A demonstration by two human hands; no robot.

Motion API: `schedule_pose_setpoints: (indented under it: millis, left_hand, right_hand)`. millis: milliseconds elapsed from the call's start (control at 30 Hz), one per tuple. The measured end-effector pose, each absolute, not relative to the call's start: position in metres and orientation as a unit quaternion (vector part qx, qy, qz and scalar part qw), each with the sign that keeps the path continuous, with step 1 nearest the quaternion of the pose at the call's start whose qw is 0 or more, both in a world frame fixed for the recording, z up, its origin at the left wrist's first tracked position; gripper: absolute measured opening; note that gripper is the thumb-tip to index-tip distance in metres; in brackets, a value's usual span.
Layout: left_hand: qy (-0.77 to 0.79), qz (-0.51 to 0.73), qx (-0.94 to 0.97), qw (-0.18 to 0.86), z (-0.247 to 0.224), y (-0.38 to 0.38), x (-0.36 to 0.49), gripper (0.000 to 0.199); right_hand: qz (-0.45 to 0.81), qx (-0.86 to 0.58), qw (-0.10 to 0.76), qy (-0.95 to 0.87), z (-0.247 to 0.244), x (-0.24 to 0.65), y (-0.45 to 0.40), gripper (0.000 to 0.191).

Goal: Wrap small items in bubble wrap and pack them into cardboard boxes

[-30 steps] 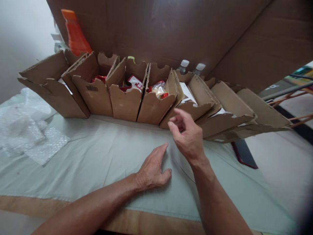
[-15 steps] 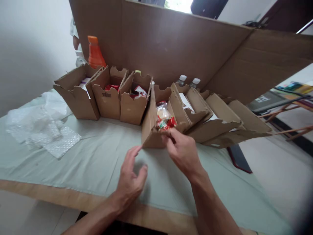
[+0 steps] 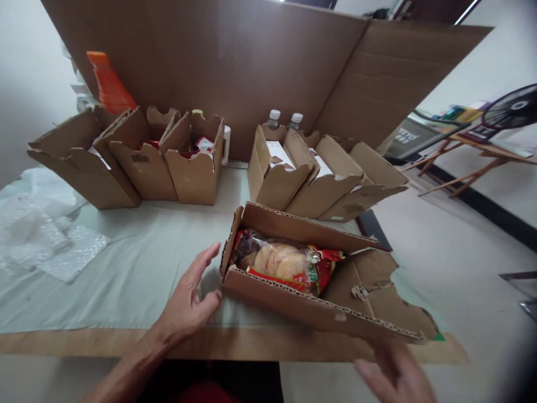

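Observation:
An open-topped cardboard box (image 3: 293,313) lies crosswise at the table's front right. Inside it rests a clear and red plastic packet (image 3: 285,260) of round, pale biscuit-like pieces. My left hand (image 3: 188,299) is beside the box's left end, thumb and fingers spread, nothing between them. At the lower right, my right hand (image 3: 398,372) is by the box's near right edge. Motion blurs it and its fingertips are partly hidden, so I cannot make out whether it grips the cardboard.
Three cardboard boxes (image 3: 195,179) stand at the back left, and several more (image 3: 279,182) at the back right. An orange bottle (image 3: 111,84) and two white-capped bottles (image 3: 274,117) stand behind them. Bubble wrap (image 3: 54,229) lies left. A tall cardboard panel (image 3: 235,61) closes the back.
The box with the packet has come out of the row toward me and turned sideways. My right hand has moved down and right; my left hand has shifted left. The view has swung right.

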State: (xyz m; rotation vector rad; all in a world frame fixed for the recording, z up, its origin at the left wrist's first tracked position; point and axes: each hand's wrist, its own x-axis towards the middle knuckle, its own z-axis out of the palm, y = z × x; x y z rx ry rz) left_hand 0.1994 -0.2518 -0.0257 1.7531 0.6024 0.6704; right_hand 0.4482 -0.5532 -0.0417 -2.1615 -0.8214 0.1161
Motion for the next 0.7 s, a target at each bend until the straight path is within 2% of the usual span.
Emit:
schedule_pose_setpoints:
  millis: [100, 233, 333, 533, 700]
  left_hand:
    - [0.23, 0.26, 0.749, 0.565, -0.028, -0.262, 0.201, 0.068]
    - [0.294, 0.291, 0.721, 0.556, -0.035, -0.252, 0.203, 0.05]
    - [0.316, 0.328, 0.705, 0.544, -0.033, -0.22, 0.216, 0.046]
    - [0.335, 0.355, 0.701, 0.52, -0.04, -0.17, 0.245, 0.056]
    - [0.366, 0.334, 0.714, 0.495, -0.057, -0.176, 0.239, 0.043]
  right_hand:
    - [0.061, -0.851, 0.381, -0.356, -0.052, 0.428, -0.525, 0.052]
    - [0.046, -0.816, 0.428, -0.386, -0.032, 0.425, -0.456, 0.036]
    - [0.06, -0.78, 0.454, -0.426, -0.016, 0.445, -0.4, 0.028]
    - [0.095, -0.761, 0.484, -0.42, -0.032, 0.469, -0.337, 0.035]
    - [0.099, -0.783, 0.454, -0.414, -0.059, 0.466, -0.339, 0.029]
